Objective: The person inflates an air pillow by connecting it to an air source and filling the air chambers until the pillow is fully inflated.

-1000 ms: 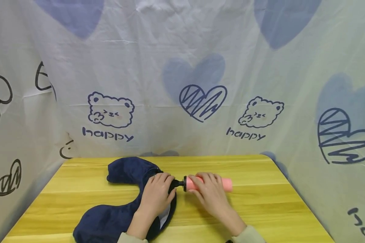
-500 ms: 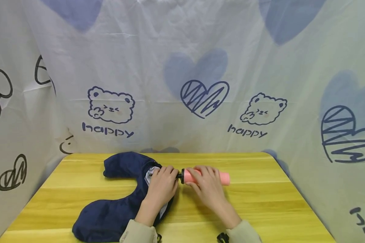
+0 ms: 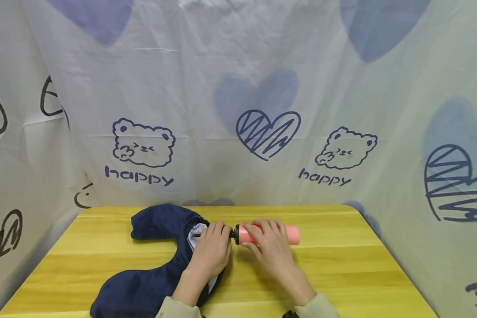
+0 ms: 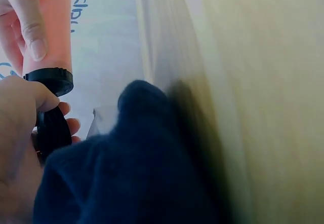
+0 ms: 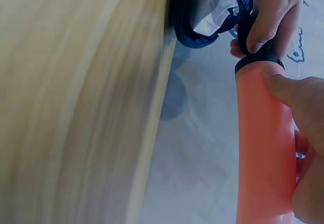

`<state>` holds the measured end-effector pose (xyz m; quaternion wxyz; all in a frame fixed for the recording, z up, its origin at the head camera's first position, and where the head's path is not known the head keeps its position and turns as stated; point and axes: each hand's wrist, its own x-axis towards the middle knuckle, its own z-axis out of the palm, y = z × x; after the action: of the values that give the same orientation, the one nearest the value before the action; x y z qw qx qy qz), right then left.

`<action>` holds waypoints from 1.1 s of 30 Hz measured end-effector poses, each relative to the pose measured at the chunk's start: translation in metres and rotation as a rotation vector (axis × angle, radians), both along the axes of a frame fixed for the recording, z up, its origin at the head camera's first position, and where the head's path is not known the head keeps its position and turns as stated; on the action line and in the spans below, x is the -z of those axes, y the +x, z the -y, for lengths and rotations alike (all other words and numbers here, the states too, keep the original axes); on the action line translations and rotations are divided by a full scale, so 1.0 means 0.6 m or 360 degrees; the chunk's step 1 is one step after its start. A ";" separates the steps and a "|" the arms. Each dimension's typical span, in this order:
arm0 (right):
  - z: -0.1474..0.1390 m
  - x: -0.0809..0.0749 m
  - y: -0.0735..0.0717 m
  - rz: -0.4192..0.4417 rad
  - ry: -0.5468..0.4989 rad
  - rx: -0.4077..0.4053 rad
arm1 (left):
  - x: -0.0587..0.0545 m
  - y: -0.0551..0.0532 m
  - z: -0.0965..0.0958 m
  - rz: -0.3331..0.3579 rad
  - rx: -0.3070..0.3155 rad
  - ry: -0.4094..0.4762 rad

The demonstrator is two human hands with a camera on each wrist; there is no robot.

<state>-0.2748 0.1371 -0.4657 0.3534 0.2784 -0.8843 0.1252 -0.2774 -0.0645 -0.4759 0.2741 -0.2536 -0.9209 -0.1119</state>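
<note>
Yellow wood-grain worktop point(image 3: 342, 274), pale heart-and-bear-print sheet point(image 3: 198, 88) behind; both grips occupied, lower centre.
Left grip point(image 3: 211, 249) grasps black plastic nozzle point(image 4: 54, 132) beside white lining point(image 3: 199, 228) of navy U-shaped plush pillow point(image 3: 153, 285), lower left to centre. Right grip point(image 3: 273, 249) clasps smooth pink pump-like cylinder point(image 5: 264, 143), right of centre. My read: hold cylinder and nozzle collinear, brace left, no side load. Seating: can't tell.
</note>
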 end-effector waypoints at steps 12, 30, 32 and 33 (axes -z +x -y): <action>-0.013 -0.017 0.003 0.0047 0.0026 -0.0051 | -0.015 0.003 0.005 0.0303 0.0026 0.0128; -0.102 -0.044 -0.014 0.0269 -0.0071 -0.0069 | -0.021 -0.004 0.033 0.0426 0.0004 0.0169; -0.109 -0.045 -0.015 0.0284 -0.0083 -0.0034 | -0.022 -0.006 0.037 0.0429 -0.0016 0.0168; -0.111 -0.045 -0.015 0.0281 -0.0086 -0.0024 | -0.023 -0.005 0.038 0.0430 -0.0024 0.0171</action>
<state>-0.2837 0.2037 -0.4387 0.2806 0.2634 -0.9061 0.1756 -0.2807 -0.0872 -0.4621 0.1615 -0.2142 -0.9440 -0.1921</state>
